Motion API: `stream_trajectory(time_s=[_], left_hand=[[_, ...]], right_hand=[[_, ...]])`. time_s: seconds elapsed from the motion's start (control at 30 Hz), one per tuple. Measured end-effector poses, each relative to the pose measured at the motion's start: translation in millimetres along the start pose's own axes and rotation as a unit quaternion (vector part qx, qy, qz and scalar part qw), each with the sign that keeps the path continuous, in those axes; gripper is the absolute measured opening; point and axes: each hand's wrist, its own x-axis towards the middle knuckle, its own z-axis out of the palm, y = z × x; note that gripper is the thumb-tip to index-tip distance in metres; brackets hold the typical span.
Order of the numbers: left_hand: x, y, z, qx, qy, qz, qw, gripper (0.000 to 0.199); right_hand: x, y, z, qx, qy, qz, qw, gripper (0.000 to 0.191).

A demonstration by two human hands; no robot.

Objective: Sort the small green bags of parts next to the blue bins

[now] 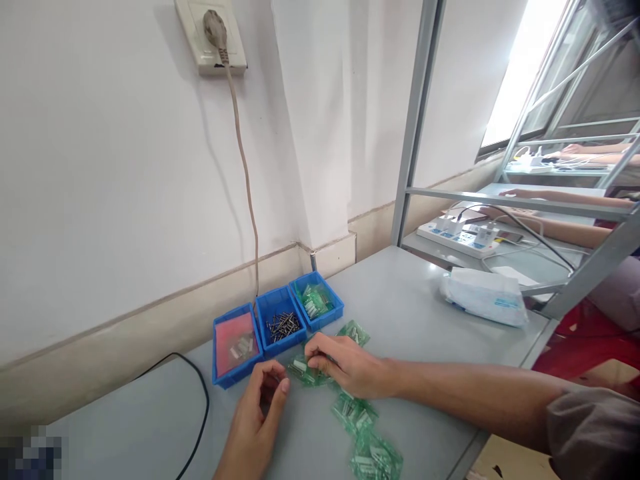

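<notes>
My right hand is closed in a pinch just over a small green plastic bag with white pieces inside. What its fingertips hold, if anything, is hidden. To the left, my left hand is curled, with a gap between thumb and fingers and nothing seen in it. Another green bag lies behind my right hand, and more green bags lie in front of it. Three blue bins stand behind my hands: a left bin with a pink sheet and clear packet, a middle bin of metal screws, and a right bin of green bags.
A white soft package lies at the right of the grey table, by a metal rack. A black cable curves across the left side. Beyond the rack are a power strip and other people's arms.
</notes>
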Motion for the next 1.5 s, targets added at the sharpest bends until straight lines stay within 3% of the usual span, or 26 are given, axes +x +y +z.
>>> stream_trajectory(time_s=[0.1, 0.33, 0.43, 0.6, 0.8, 1.0, 1.17, 1.37, 1.5], left_hand=[[0, -4, 1.6, -0.008, 0.023, 0.007, 1.000, 0.037], [0, 2, -0.8, 0.028, -0.038, 0.032, 0.998, 0.029], [-1, 6, -2.1, 0.020, -0.048, 0.019, 0.998, 0.031], [-2, 10, -3.9, 0.009, -0.048, -0.001, 0.999, 0.032], [-4, 11, -3.4, 0.006, -0.056, -0.039, 0.998, 0.036], [-5, 14, -4.6, 0.005, -0.063, -0.065, 0.996, 0.043], [-5, 20, -7.0, 0.031, -0.071, -0.039, 0.996, 0.044], [-4, 21, -6.3, 0.037, -0.056, -0.003, 0.998, 0.032], [-5, 17, -5.7, 0.035, -0.058, -0.001, 0.998, 0.029]], right_hand=[[0, 0, 0, 0.004, -0.022, -0.003, 1.000, 0.013], [0, -3, 0, -0.018, -0.029, -0.002, 0.999, 0.014], [0, -3, 0, -0.020, -0.014, -0.006, 1.000, 0.013], [-1, -1, 1, -0.044, -0.009, -0.079, 0.996, 0.024], [-1, 6, 4, -0.060, 0.011, -0.087, 0.994, 0.029], [-1, 6, 1, -0.035, -0.008, -0.064, 0.997, 0.022], [1, 0, -3, -0.004, 0.007, -0.060, 0.998, 0.012], [-3, 4, -1, 0.002, 0.033, 0.030, 0.999, 0.012], [-4, 4, -1, 0.033, 0.027, 0.053, 0.998, 0.015]])
